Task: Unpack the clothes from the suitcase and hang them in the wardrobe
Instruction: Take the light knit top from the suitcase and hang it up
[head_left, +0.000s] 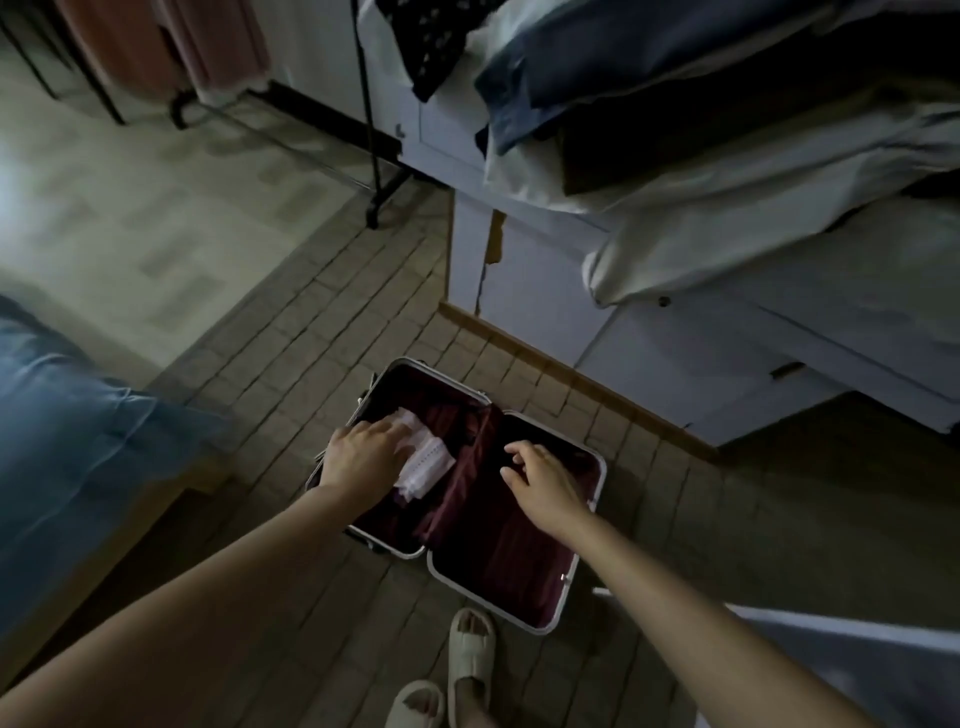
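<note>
The floor (291, 364), tiled, is seen under everything, well below and around both hands. A bed (779, 218) with white sheets and a heap of dark and blue clothes (623, 67) is seen far above the right hand, at the upper right. A blue fabric mass (78, 441) is seen well to the left of the left hand. A black clothes rack (371, 156) with pink garments (171, 41) hung on it is seen far beyond the left hand, at the upper left. The suitcase (574, 571) is laid open flat on the floor directly under both hands, its silver rim visible and both halves lined in dark red. The left hand (363, 457) is reached into the left half, fingers laid over a folded white garment (426, 460); whether it is gripped or just pressed cannot be told, since the fingertips are blurred against the cloth. The garment is located in the left half of the suitcase, just right of and partly under the left hand. The right hand (540, 483) is held above the right half, fingers loosely spread and slightly bent, nothing held; contact with the lining cannot be told. Two pale slippers (467, 654) are seen below and between the hands, just short of the suitcase's near edge.
</note>
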